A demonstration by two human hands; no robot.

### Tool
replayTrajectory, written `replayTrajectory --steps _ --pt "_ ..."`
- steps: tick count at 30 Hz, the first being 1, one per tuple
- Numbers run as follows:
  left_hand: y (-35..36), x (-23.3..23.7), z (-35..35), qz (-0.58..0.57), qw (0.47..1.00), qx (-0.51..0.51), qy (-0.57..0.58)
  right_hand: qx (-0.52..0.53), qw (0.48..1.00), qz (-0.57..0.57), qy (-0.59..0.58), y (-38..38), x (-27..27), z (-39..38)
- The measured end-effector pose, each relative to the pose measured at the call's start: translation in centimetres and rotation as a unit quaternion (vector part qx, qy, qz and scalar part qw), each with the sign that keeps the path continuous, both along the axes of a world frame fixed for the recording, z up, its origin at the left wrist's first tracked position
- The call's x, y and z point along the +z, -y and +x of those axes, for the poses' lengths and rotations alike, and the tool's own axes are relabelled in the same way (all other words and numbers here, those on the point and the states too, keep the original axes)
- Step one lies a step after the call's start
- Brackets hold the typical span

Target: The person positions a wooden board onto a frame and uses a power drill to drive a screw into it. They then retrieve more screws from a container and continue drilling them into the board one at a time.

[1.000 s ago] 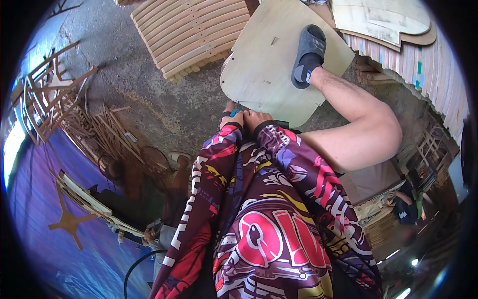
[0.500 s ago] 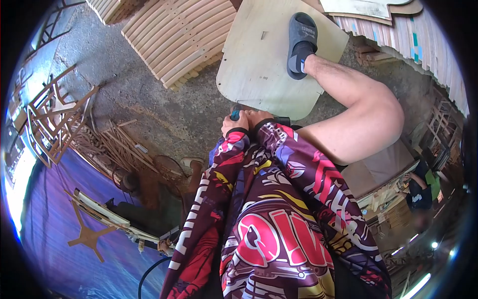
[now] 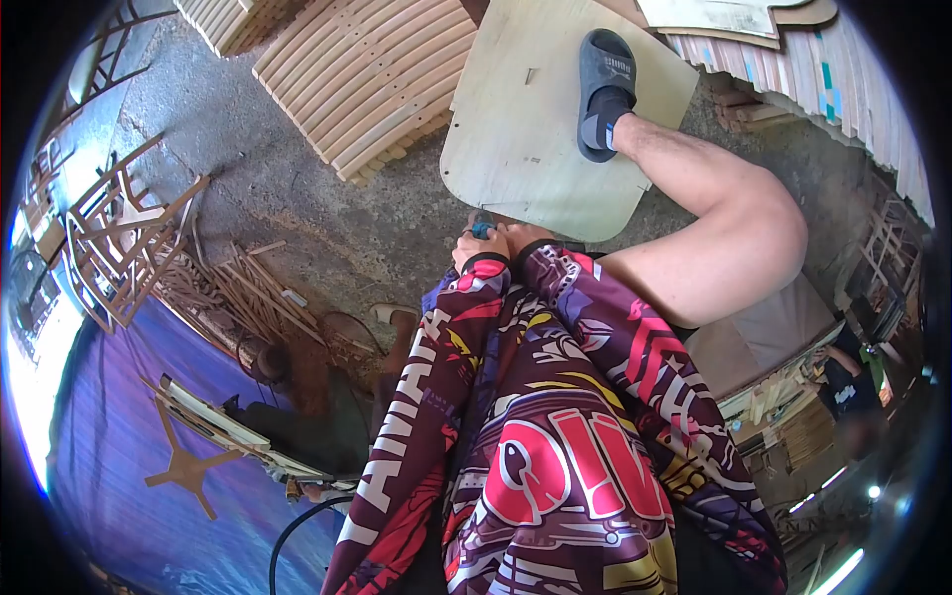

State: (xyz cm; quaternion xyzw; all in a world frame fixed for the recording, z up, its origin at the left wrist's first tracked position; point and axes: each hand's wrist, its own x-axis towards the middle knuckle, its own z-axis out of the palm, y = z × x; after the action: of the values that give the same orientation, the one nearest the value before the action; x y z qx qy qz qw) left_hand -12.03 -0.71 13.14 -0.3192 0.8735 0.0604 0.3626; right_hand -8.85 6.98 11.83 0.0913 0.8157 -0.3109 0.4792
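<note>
My left hand (image 3: 477, 248) is wrapped round a small power tool with a teal part (image 3: 483, 230); its exact kind is hidden by my hands. Right beside it, my right hand (image 3: 523, 236) is also closed on the tool, and a dark part sticks out past that wrist. Both hands are at the near edge of a pale plywood panel (image 3: 496, 149) with rounded corners. My foot, in a grey slide sandal (image 3: 607, 94) and dark sock, stands on the panel, with the knee bent out to the right.
Stacked curved wooden slats (image 3: 372, 74) lie beyond the panel. More stacked boards (image 3: 823, 89) stand at the upper right. Wooden frames (image 3: 124, 238) and loose sticks (image 3: 263, 293) fill the left, near a blue-purple sheet (image 3: 109, 426). Another person (image 3: 848, 372) is at the right.
The whole view has shifted slightly, the scene moving a little to the right. Both hands stay together on the tool at the panel's edge, and the foot keeps its place.
</note>
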Motion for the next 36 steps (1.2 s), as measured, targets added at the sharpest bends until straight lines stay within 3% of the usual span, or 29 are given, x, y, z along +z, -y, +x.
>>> replayTrajectory --steps 7,11,12,17,22,31,36 --pt "-0.1 -0.2 -0.4 -0.017 1.0 -0.015 -0.012 0.034 0.999 -0.031 0.019 -0.5 0.1 -1.1" --pt "0.2 -0.5 -0.7 0.001 1.0 -0.012 0.015 0.011 1.0 -0.019 0.002 -0.7 0.8 -1.6" --pt "0.1 -0.6 -0.2 -0.002 1.0 -0.012 -0.029 0.01 1.0 -0.019 0.0 -0.6 0.6 -1.3" --pt "0.0 -0.7 -0.4 -0.022 1.0 -0.017 0.001 -0.014 1.0 -0.011 0.007 0.2 -1.0 0.1" --pt "0.6 -0.8 0.4 -0.02 0.997 -0.057 -0.047 -0.016 1.0 -0.006 -0.006 0.3 -0.3 0.2" --pt "0.4 0.0 -0.4 -0.003 0.997 -0.073 0.018 -0.031 0.999 -0.002 -0.007 0.3 -0.2 0.4" --pt "0.2 -0.3 -0.2 -0.002 0.996 -0.082 -0.036 -0.015 1.0 -0.011 -0.008 0.1 -0.2 0.1"
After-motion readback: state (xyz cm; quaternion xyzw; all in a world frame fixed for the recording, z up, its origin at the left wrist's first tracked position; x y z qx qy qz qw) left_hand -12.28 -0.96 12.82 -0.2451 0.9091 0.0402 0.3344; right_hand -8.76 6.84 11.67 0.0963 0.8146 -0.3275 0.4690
